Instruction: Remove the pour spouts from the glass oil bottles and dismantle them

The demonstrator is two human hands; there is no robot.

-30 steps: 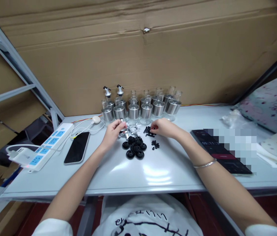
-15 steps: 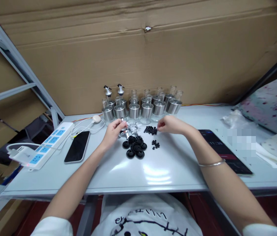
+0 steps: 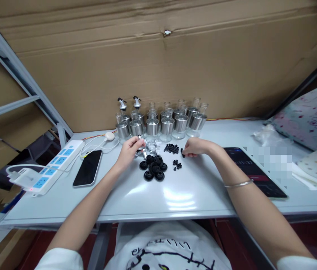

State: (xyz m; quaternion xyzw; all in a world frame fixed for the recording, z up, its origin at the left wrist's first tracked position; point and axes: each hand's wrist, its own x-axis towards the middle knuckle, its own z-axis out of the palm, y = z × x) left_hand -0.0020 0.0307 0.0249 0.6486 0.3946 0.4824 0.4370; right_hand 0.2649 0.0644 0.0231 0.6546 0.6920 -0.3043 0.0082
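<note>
My left hand is closed on a silver spout part, beside a cluster of silver spout pieces. Between the fingertips of my right hand is a small black piece, just right of a pile of black sticks. Several tiny black caps lie nearer the front. Left of them, black ribbed stoppers are heaped together. Behind stand two rows of glass bottles with metal bands; two at the left carry spouts with black levers.
At the left lie a white power strip, a phone and a white cable with a round plug. A tablet sits under my right forearm's side, with clear plastic beyond. Cardboard rises behind.
My right hand has moved slightly right and away from the black sticks, with a small black piece now showing at its fingertips. My left hand keeps its grip.
</note>
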